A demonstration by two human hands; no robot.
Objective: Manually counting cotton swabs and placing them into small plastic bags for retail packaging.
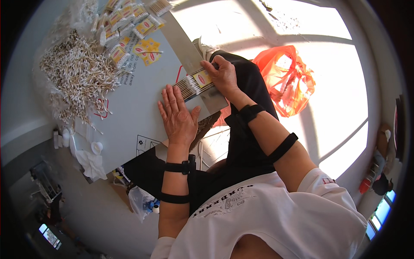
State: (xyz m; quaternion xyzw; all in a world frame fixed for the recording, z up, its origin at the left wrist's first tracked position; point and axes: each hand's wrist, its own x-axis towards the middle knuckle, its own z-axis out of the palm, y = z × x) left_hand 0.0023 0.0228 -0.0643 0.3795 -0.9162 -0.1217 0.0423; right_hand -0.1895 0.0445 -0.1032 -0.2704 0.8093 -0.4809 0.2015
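A row of cotton swabs (185,89) lies side by side at the table's right edge, next to a small packet with a yellow label (202,78). My left hand (177,121) rests flat on the table, fingers stretched out, fingertips at the left ends of the swabs. At the other end my right hand (224,78) is closed about the packet's edge, its thumb bent; the undersides of those fingers are hidden. Farther up the table are a few yellow printed cards (148,51) with a single swab across them.
A big heap of loose cotton swabs (77,71) spills from a clear bag at the left. Filled swab packets (125,19) are piled at the far end. Crumpled white tissue (91,162) lies on the near left corner. An orange plastic bag (286,82) stands on the floor to the right.
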